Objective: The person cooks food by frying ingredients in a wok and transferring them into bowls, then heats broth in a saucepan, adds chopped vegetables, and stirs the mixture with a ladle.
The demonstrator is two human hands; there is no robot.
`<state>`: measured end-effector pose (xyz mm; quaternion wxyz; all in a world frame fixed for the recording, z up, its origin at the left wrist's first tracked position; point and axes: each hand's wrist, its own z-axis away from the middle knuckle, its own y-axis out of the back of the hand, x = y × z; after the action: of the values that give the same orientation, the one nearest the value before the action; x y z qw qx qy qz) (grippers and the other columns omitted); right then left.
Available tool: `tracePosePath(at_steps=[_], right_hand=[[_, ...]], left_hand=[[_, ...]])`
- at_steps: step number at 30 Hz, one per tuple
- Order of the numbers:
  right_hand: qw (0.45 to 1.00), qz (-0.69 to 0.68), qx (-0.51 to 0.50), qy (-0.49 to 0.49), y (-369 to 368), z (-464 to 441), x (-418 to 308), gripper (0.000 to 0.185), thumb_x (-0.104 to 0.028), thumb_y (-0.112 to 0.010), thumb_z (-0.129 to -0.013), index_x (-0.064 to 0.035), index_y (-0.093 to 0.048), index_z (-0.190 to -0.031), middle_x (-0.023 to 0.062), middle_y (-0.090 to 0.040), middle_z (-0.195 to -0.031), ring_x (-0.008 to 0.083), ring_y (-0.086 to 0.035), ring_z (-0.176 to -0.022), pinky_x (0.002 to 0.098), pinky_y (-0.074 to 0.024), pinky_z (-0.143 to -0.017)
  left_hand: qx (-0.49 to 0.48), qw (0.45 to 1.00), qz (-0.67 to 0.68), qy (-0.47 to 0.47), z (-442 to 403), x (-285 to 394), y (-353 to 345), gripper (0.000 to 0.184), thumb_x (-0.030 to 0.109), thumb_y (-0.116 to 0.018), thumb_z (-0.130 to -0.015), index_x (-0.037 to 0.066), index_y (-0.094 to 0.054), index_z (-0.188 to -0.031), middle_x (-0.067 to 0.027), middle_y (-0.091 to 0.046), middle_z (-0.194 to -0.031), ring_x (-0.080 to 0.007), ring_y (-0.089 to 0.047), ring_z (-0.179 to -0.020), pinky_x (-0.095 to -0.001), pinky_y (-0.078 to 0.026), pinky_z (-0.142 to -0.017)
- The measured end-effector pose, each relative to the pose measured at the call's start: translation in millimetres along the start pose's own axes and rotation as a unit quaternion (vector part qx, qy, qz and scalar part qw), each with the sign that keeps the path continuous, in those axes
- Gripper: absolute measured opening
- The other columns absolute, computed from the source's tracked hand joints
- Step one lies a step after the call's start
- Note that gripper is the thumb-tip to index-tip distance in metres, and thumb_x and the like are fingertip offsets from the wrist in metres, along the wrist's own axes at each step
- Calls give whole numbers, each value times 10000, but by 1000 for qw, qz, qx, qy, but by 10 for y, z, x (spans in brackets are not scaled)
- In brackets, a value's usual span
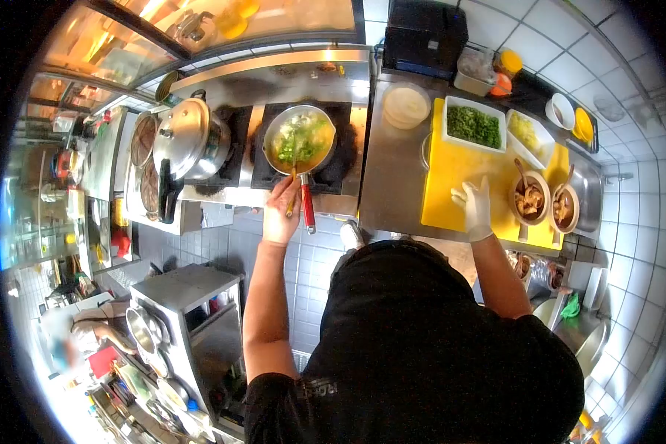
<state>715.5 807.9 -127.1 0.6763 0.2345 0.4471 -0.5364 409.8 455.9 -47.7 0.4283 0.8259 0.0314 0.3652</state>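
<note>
- Board point(441, 200): beneath the right hand point(476, 207), gloved, fingers spread open; contact unclear.
- Pan point(321, 154): on the stove point(233, 194), just beyond the left fingertips, handle beside them.
- Left hand point(283, 203): arm stretched forward, fingers closed around the utensil.
- Utensil point(294, 169): far end in the food.

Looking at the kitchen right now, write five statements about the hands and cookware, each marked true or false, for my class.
1. The left hand holds a utensil that reaches into the pan. True.
2. The right hand is bare. False: it wears a pale glove.
3. The pan's handle is red and points toward the person. True.
4. The white tray of chopped greens stands on the stove. False: it rests on the yellow board.
5. The large lidded pot is to the left of the pan. True.
</note>
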Motion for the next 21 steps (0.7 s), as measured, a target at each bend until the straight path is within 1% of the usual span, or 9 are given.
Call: tracePosePath(at_steps=[4,8,11,12,13,15,16,19,21], right_hand=[[1000,-7,3,6,-48,91,-21,864,-20,-580,-993,-123,-28,-1650,207,-490,-1387,298,-698,-935,353,-602,-743],[996,82,-24,27,-124,146,-11,771,-101,-548,-1037,-102,-72,-1644,245,-491,-1435,318,-705,-1016,353,-606,-838],[993,82,-88,14,-205,110,174,655,-145,-557,-1043,-35,-235,-1602,231,-552,-1377,312,-704,-1030,350,-599,-858],[990,76,-121,-12,-295,105,217,618,-165,-558,-1046,-12,-286,-1578,226,-566,-1362,311,-701,-1047,358,-595,-876],[985,69,-153,-38,-386,111,268,587,-184,-560,-1048,12,-337,-1555,221,-580,-1347,310,-698,-1065,366,-591,-894],[962,145,-225,-61,-894,469,-19,488,-207,-608,-1019,52,-495,-1416,234,-636,-1249,240,-700,-987,344,-590,-852],[944,174,-268,-83,-1101,526,36,466,-218,-611,-1017,52,-513,-1384,221,-645,-1215,240,-697,-985,349,-590,-857],[877,238,-369,-194,-1774,875,40,386,-252,-632,-1006,31,-579,-1262,173,-664,-1111,228,-688,-942,357,-590,-835],[837,255,-432,-219,-2080,887,537,328,-266,-649,-994,8,-608,-1169,145,-660,-1050,224,-680,-895,360,-595,-778]], left_hand=[[-84,995,-26,-48,-12,343,482,336,-60,-687,-852,39,-717,-1171,-234,-678,-1235,-400,-702,-1064,-423,-587,-904],[-70,997,-9,-40,27,556,664,279,-51,-694,-865,30,-722,-1131,-216,-712,-1167,-380,-727,-1016,-413,-587,-913],[11,992,126,24,220,106,449,264,-22,-680,-913,43,-720,-1165,-192,-740,-1103,-324,-740,-1014,-408,-586,-905],[14,987,126,95,241,71,430,220,26,-644,-984,-6,-700,-1195,-165,-749,-1078,-257,-737,-1005,-379,-587,-899],[62,963,206,162,271,4,360,216,39,-635,-998,-29,-692,-1195,-162,-745,-1085,-248,-734,-1004,-370,-587,-902],[154,875,358,288,305,-117,189,227,67,-616,-1025,-75,-675,-1193,-155,-736,-1101,-231,-728,-1002,-351,-587,-908],[181,863,366,296,287,-110,156,254,98,-598,-1046,-118,-665,-1161,-154,-721,-1116,-229,-725,-1001,-329,-583,-917],[204,858,373,288,253,-153,52,254,98,-596,-1047,-116,-663,-1167,-161,-719,-1133,-220,-725,-1004,-326,-577,-920],[193,882,332,274,238,-215,6,236,88,-602,-1039,-95,-670,-1171,-167,-727,-1131,-232,-727,-1013,-331,-571,-922]])
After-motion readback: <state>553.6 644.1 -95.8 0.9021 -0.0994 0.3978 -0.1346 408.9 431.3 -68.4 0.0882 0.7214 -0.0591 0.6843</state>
